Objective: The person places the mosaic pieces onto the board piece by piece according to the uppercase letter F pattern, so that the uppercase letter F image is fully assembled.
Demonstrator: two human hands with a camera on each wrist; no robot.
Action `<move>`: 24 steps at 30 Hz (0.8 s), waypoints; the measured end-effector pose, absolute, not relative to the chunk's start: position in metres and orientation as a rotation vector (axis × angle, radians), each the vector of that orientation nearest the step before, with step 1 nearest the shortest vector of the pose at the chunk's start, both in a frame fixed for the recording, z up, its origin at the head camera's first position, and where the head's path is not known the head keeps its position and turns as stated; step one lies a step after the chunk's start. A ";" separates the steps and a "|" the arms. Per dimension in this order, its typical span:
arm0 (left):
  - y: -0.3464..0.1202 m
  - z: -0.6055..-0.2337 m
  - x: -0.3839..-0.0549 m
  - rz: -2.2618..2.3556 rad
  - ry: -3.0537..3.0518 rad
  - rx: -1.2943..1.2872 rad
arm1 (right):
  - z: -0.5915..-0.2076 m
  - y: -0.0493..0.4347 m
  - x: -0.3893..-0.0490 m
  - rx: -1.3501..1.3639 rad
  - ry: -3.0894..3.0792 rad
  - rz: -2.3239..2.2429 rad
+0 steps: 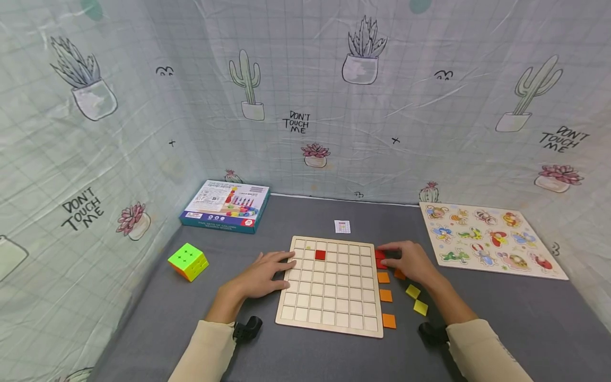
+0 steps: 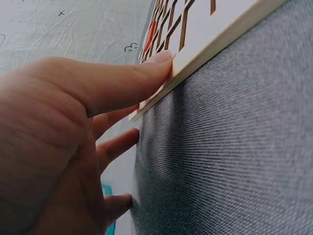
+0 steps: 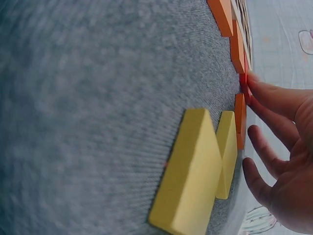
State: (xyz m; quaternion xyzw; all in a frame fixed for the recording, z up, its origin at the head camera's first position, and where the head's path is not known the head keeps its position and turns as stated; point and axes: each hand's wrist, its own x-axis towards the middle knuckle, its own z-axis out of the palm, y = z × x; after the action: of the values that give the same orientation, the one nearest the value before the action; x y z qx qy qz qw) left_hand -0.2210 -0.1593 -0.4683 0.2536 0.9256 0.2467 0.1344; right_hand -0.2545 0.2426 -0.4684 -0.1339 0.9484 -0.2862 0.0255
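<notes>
Bracing the board [image 1: 329,291] with your spread left hand [image 1: 260,276] should steady it while your right hand [image 1: 411,260] touches the red tiles [image 1: 380,254] alongside, pinching or not, I cannot tell.

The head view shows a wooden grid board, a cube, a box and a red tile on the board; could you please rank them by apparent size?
1. Wooden grid board
2. Box
3. Cube
4. Red tile

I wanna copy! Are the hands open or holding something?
Left hand: open, touching the board.
Right hand: at the red tiles; can't tell if gripping.
</notes>
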 end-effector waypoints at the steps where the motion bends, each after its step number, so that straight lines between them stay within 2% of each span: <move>1: -0.159 -0.468 -0.221 0.715 2.684 0.734 | -0.468 0.243 -0.255 -0.408 2.933 -0.887; 24: -0.160 -0.467 -0.221 0.735 2.683 0.746 | -0.467 0.237 -0.256 -0.366 2.961 -0.941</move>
State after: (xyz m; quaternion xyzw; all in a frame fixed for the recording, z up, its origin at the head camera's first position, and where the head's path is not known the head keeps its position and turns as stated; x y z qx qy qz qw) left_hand -0.2207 -0.1596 -0.4670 0.2568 0.9236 0.2529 0.1305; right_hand -0.2564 0.2371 -0.4667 -0.1171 0.9465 -0.3007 0.0066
